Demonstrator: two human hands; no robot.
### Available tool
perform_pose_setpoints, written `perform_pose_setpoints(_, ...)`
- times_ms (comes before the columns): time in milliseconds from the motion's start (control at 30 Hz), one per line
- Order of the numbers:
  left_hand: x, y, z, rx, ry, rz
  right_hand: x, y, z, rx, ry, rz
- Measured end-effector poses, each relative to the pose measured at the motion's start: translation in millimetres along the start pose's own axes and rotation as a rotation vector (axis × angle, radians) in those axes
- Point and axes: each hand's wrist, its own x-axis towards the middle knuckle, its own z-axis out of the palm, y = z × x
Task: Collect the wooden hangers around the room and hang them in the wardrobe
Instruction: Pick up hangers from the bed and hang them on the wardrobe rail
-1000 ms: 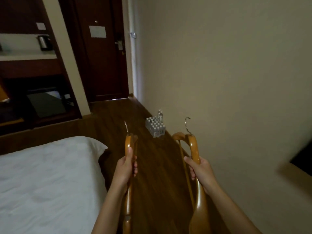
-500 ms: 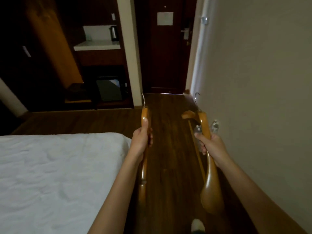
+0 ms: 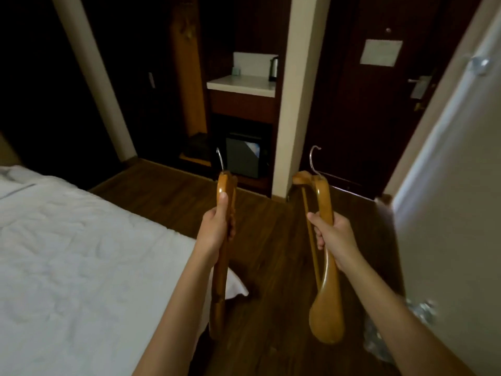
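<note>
Both hands are full here. The left hand (image 3: 217, 226) is wrapped around a wooden hanger (image 3: 222, 184) seen edge-on, thumb pressed flat up along the wood. Honestly it could be two hangers stacked in that grip, can't tell from this angle. The right hand (image 3: 333, 234) is curled around the shoulder arm of a second wooden hanger (image 3: 326, 308), fingers closed between the arm and the trouser bar, with the broad rounded end hanging down toward the camera. The metal hooks point up and away, left hook (image 3: 220, 158) and right hook (image 3: 313, 160). Both hangers are held out in front at about the same height, apart from each other. They're over the dark wood floor (image 3: 271, 240), in the gap between the bed (image 3: 67, 267) with white bedding on the left and the pale wall (image 3: 447, 185) on the right. Straight ahead is a cream pillar (image 3: 298, 90). Left of it is a white counter (image 3: 241, 84) with an electric kettle (image 3: 273, 68) at its back right corner. In the cubby underneath sits a small black appliance (image 3: 244, 158) that looks like a mini fridge. Left of that stands a tall wooden panel (image 3: 187, 77) next to a recess too dark to see into. Right of the pillar is the dark room door (image 3: 366, 118) with a pale notice (image 3: 381, 52) and a metal handle (image 3: 418, 84). Bottom right, against the wall, there's something in clear plastic wrap (image 3: 393, 335), too blurry to name.
</note>
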Motion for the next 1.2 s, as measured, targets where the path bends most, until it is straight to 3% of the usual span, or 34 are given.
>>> perform_pose_setpoints(667, 467, 39, 35, 0.035, 0.236, 0.065, 520, -60, 142, -0.024, -0.338, -0.041)
perform_pose_setpoints(1000, 704, 55, -1, 0.022, 0.421, 0.021, 780, -93, 292, -0.020, -0.640, -0.021)
perform_pose_setpoints(1200, 814, 75, -55, 0.058, 0.587, 0.015, 887, -112, 408, -0.006, -0.780, -0.021)
